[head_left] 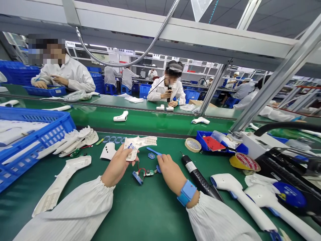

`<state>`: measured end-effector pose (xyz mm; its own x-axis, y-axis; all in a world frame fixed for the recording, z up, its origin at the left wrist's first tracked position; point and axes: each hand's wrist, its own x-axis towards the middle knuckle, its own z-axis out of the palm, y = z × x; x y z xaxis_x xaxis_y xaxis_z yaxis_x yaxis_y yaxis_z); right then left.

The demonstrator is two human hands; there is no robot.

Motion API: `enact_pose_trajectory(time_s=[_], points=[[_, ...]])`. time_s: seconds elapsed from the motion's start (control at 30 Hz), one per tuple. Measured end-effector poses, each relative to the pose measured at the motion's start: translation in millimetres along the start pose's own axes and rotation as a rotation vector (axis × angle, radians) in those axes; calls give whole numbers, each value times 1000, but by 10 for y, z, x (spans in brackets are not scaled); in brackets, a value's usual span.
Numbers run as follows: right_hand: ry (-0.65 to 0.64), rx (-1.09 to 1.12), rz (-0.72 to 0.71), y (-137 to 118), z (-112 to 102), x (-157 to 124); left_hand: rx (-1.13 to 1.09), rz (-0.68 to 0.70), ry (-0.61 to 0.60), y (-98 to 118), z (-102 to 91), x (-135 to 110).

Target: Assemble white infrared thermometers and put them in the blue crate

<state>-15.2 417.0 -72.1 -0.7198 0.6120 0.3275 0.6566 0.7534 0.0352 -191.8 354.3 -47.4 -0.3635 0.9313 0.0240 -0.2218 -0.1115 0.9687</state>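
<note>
1. My left hand pinches the white shell, its long axis toward two o'clock.
2. My right hand curls beside the blue connector; whether it grips, I can't tell.
3. The wired board lies at nine o'clock from that nearer hand.

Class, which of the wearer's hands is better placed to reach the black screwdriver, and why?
Probably the right hand: it lies nearer the black screwdriver, while the left hand holds a white shell.
</note>
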Motion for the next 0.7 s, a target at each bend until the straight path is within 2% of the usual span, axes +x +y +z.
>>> enact_pose_trajectory(time_s=[0.2,0.4,0.47,0.57,0.7], points=[[-78,-153,-17,-63,133,48,-15,-26,-27,4,32,-34],[-45,-202,-29,-89,177,-38,-65,-78,-99,13,73,-84],[-25,-200,-39,-56,77,-88,-68,-88,-115,21,81,-92],[26,-173,-63,-12,-198,-154,-63,-113,-124,28,102,-98],[291,79,-193,-82,-543,-112,-24,-172,-205,5,167,-127]])
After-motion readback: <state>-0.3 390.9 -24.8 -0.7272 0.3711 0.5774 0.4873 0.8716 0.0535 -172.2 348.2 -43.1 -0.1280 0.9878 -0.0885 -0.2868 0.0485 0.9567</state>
